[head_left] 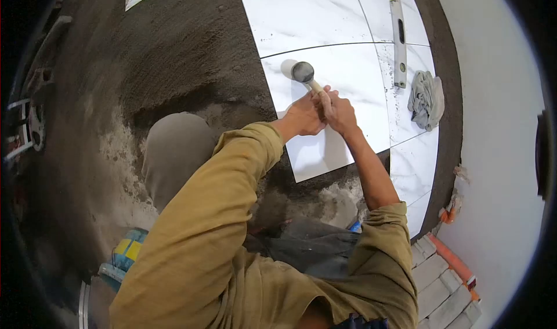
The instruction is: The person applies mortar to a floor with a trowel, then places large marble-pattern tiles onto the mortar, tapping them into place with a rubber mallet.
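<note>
A mallet with a dark rounded head (303,72) and a pale handle is above a white marbled tile (360,91). My left hand (306,115) and my right hand (340,114) are together around the handle, fingers closed on it. The head casts a shadow on the tile to its left; whether it touches the surface cannot be told. This tile's lower edge lies over dark mortar, and thin joints separate it from the neighbouring tiles above and to the right.
A spirit level (398,39) and a crumpled grey cloth (425,100) lie on the right-hand tiles. Rough mortar (180,56) spreads to the left. Stacked blocks (438,279) and an orange pipe (449,256) are at lower right by the white wall (493,97). A blue-and-yellow object (129,249) sits lower left.
</note>
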The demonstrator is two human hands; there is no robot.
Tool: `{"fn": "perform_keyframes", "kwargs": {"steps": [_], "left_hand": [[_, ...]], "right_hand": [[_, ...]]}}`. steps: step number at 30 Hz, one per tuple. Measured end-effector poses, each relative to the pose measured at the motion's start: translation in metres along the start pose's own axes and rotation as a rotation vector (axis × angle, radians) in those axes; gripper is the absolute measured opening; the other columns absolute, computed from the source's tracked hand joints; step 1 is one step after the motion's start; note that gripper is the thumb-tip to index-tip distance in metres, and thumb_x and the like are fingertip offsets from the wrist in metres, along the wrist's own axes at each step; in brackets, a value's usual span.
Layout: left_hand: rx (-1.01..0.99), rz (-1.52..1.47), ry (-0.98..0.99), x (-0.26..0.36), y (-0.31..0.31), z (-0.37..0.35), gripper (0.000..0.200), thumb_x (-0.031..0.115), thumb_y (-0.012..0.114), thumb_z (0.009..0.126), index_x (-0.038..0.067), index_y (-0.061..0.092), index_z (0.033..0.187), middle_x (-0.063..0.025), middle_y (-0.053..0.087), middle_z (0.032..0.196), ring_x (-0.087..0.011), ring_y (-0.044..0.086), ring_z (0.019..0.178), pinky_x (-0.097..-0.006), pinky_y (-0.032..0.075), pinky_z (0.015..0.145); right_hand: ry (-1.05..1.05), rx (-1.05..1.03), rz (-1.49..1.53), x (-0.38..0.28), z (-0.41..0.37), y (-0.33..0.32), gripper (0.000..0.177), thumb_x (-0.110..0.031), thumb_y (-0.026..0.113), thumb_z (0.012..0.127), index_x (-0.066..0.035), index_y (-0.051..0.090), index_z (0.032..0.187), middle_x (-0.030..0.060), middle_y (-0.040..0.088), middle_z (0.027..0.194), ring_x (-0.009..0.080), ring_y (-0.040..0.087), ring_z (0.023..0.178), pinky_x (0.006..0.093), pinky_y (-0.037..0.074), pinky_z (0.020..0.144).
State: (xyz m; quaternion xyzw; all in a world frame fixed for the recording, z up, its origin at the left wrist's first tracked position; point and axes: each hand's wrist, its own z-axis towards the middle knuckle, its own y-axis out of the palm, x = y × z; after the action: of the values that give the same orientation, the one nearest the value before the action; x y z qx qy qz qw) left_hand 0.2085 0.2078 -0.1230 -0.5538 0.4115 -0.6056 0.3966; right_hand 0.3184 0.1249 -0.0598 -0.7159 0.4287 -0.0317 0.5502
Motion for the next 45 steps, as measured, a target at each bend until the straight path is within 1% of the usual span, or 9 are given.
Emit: {"fn": "perform_keyframes", "kwargs": {"steps": [7, 13, 15, 20, 23, 25, 26, 33, 45], "left_hand": [[-0.070, 0.013, 0.020, 0.005, -0.001, 0.002, 0.065, 0.039, 0.038, 0.097, 0.002, 0.026, 0.150, -0.0199, 0.026, 0.156, -0.0389, 0.018, 0.146, -0.0526, 0.009, 0.119], [-0.144, 0.130, 0.006, 0.006, -0.008, 0.003, 0.059, 0.030, 0.045, 0.095, -0.001, 0.037, 0.144, -0.0185, 0.038, 0.150, -0.0343, 0.027, 0.143, -0.0522, 0.014, 0.118], [-0.032, 0.107, 0.039, 0.006, 0.000, 0.004, 0.054, 0.025, 0.045, 0.094, -0.002, 0.041, 0.141, -0.0192, 0.042, 0.146, -0.0335, 0.028, 0.143, -0.0515, 0.015, 0.118], [0.118, -0.005, 0.045, 0.000, 0.010, 0.011, 0.047, 0.012, 0.050, 0.087, -0.003, 0.049, 0.132, -0.0212, 0.049, 0.135, -0.0342, 0.041, 0.133, -0.0524, 0.024, 0.115], [0.166, -0.093, 0.034, -0.017, 0.029, 0.020, 0.037, 0.007, 0.051, 0.083, 0.002, 0.058, 0.119, -0.0189, 0.053, 0.130, -0.0347, 0.049, 0.123, -0.0528, 0.031, 0.110], [0.085, -0.192, 0.121, -0.022, 0.010, 0.037, 0.032, 0.007, 0.050, 0.086, 0.007, 0.060, 0.117, -0.0153, 0.054, 0.130, -0.0327, 0.049, 0.122, -0.0514, 0.030, 0.112], [0.052, -0.114, 0.102, -0.014, 0.000, 0.039, 0.033, 0.009, 0.049, 0.089, 0.009, 0.058, 0.121, -0.0140, 0.051, 0.134, -0.0326, 0.046, 0.126, -0.0534, 0.029, 0.112], [0.009, 0.214, 0.039, 0.001, -0.002, 0.039, 0.048, 0.018, 0.046, 0.095, 0.018, 0.040, 0.143, -0.0107, 0.030, 0.154, -0.0359, 0.021, 0.145, -0.0725, 0.015, 0.109], [-0.049, 0.243, 0.032, 0.004, 0.001, 0.041, 0.056, 0.014, 0.047, 0.093, 0.026, 0.037, 0.147, -0.0118, 0.024, 0.158, -0.0423, 0.017, 0.146, -0.0800, 0.010, 0.103]], "right_hand": [[0.059, 0.246, 0.289, 0.001, -0.019, 0.009, 0.028, -0.027, 0.039, 0.100, -0.009, 0.056, 0.115, 0.0211, 0.063, 0.097, 0.0426, 0.064, 0.080, 0.0511, 0.052, 0.069], [0.062, 0.362, 0.193, 0.009, -0.022, 0.012, 0.052, -0.044, 0.037, 0.101, 0.000, 0.065, 0.096, 0.0254, 0.067, 0.090, 0.0438, 0.065, 0.085, 0.0475, 0.052, 0.075], [0.050, 0.217, 0.035, 0.012, -0.029, 0.011, 0.026, -0.022, 0.042, 0.097, -0.010, 0.051, 0.118, 0.0195, 0.065, 0.101, 0.0427, 0.065, 0.081, 0.0526, 0.054, 0.067], [0.224, 0.621, 0.436, 0.008, -0.075, 0.034, 0.048, -0.042, 0.047, 0.097, 0.001, 0.059, 0.077, 0.0296, 0.060, 0.067, 0.0511, 0.060, 0.067, 0.0558, 0.049, 0.063], [0.450, 0.658, 0.636, -0.007, -0.125, 0.064, 0.044, -0.039, 0.046, 0.098, 0.000, 0.058, 0.083, 0.0315, 0.062, 0.076, 0.0507, 0.062, 0.074, 0.0566, 0.049, 0.065], [0.643, 0.610, 0.560, 0.001, -0.144, 0.098, 0.044, -0.038, 0.046, 0.099, 0.001, 0.059, 0.083, 0.0300, 0.062, 0.076, 0.0488, 0.061, 0.071, 0.0555, 0.047, 0.065], [0.424, 0.627, 0.300, 0.006, -0.156, 0.116, 0.045, -0.039, 0.044, 0.100, 0.002, 0.057, 0.084, 0.0304, 0.062, 0.077, 0.0516, 0.060, 0.073, 0.0577, 0.047, 0.069], [0.717, 0.619, 0.621, -0.002, -0.182, 0.102, 0.045, -0.040, 0.042, 0.100, 0.002, 0.056, 0.087, 0.0309, 0.061, 0.074, 0.0530, 0.059, 0.072, 0.0602, 0.046, 0.068], [0.793, 0.659, 0.591, 0.039, -0.139, 0.074, 0.047, -0.042, 0.042, 0.099, 0.003, 0.057, 0.100, 0.0332, 0.064, 0.085, 0.0480, 0.065, 0.085, 0.0571, 0.050, 0.077]]}}
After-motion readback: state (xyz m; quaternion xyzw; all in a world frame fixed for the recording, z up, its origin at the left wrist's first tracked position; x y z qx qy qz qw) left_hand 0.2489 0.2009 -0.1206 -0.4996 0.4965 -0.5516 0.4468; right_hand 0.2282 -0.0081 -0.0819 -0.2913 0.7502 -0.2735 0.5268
